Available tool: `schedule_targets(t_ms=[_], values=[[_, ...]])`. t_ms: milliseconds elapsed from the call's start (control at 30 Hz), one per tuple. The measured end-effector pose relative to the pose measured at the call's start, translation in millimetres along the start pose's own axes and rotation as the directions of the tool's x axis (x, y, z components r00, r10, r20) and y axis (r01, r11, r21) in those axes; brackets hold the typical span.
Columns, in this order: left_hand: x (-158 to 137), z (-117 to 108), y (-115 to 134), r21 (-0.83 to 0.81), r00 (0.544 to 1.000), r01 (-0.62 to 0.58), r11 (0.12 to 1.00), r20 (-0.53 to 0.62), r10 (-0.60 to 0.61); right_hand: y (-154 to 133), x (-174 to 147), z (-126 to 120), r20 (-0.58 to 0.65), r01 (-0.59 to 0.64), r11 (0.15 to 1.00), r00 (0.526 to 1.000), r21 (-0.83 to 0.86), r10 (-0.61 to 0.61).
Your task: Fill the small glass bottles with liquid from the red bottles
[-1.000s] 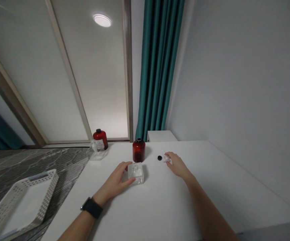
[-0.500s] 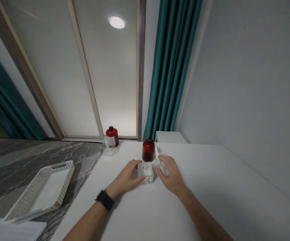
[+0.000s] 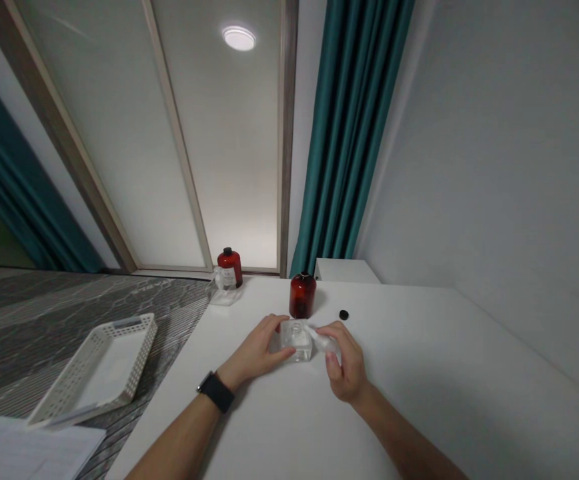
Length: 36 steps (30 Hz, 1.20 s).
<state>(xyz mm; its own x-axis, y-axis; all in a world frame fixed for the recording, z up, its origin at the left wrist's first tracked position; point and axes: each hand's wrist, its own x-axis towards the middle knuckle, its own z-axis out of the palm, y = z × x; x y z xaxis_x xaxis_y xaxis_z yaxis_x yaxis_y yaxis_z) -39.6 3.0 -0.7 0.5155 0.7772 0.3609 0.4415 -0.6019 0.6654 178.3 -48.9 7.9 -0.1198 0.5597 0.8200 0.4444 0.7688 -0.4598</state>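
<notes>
The person's left hand (image 3: 253,353) curls about the clear, square container (image 3: 299,339), thumb along its near side and fingers at its far left corner. That grip looks closed on the container but light. The right hand (image 3: 346,365) pinches a clear, pale piece (image 3: 323,342) between thumb and fingers; its narrow end reaches the container's right-hand edge, though whether the two touch cannot be told. The container sits on the desk (image 3: 434,347), in front of the uncapped amber bottle (image 3: 302,298) and close to it.

The likeliest trouble is a nudge. With so little room behind the container, a push away from the person could drive it, or the left fingertips, into the open bottle and tip it; whatever it holds, which is too dark to judge, could then spill. If the left grip is as slack as it seems, pressure from the right could also slide or turn the container on the smooth-looking surface. The clear piece may be slippery, and a pinch could let it drop or scrape the rim. The small black cap (image 3: 343,315) lies loose beyond the right hand, where a careless sweep of the knuckles could send it rolling.
</notes>
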Motion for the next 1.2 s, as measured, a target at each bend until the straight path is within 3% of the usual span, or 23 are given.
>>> schedule_targets(t_ms=[333,600,800,1033,1200], values=[[0.3,-0.4,1.9,0.009,1.0,-0.014,1.0,-0.006,0.014,7.2,7.0,6.6,0.046,-0.287,0.947,0.958,0.142,0.284],[0.2,2.9,-4.1,-0.003,1.0,-0.015,1.0,-0.023,0.015,9.4,7.1,4.6,0.068,-0.176,0.983,0.983,0.052,0.173],[0.9,2.2,1.3,-0.012,1.0,-0.006,1.0,-0.001,0.006,8.1,6.7,5.6,-0.004,-0.091,0.996,0.996,-0.012,0.091],[0.7,3.0,9.3,-0.046,0.998,-0.008,0.999,0.055,0.011,16.3,4.3,7.4,-0.059,-0.232,0.973,0.971,0.007,0.232],[1.3,5.9,8.5,-0.035,0.997,-0.022,0.999,0.068,0.024,16.6,7.5,10.1,0.089,-0.285,0.956,0.956,0.069,0.279]])
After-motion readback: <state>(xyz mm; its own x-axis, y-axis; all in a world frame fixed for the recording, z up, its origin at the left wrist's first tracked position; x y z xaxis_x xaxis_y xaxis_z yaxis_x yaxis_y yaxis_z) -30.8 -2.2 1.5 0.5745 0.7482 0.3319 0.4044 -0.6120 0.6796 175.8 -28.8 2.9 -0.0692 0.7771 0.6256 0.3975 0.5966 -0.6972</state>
